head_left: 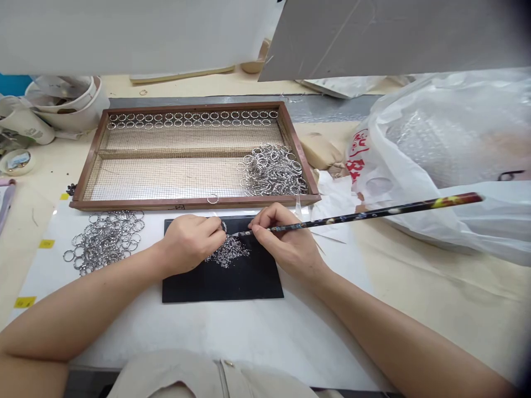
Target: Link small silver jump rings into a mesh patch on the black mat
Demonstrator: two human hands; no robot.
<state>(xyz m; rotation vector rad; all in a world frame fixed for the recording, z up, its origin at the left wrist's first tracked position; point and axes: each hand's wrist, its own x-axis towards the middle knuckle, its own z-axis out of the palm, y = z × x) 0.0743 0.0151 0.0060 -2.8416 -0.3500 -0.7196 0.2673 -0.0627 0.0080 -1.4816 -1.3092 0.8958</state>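
A glittering heap of tiny metal pieces lies near the far edge of a flat black mat, between both hands. The left hand pinches something small at the heap's edge; what it is cannot be told. The right hand grips a long patterned stick, tip touching the heap. Beyond stands a wood-framed mesh tray with steel rings; loose rings lie left.

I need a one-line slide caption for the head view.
Right hand holds a stick over tiny beads on a black mat; left hand pinches a ring.
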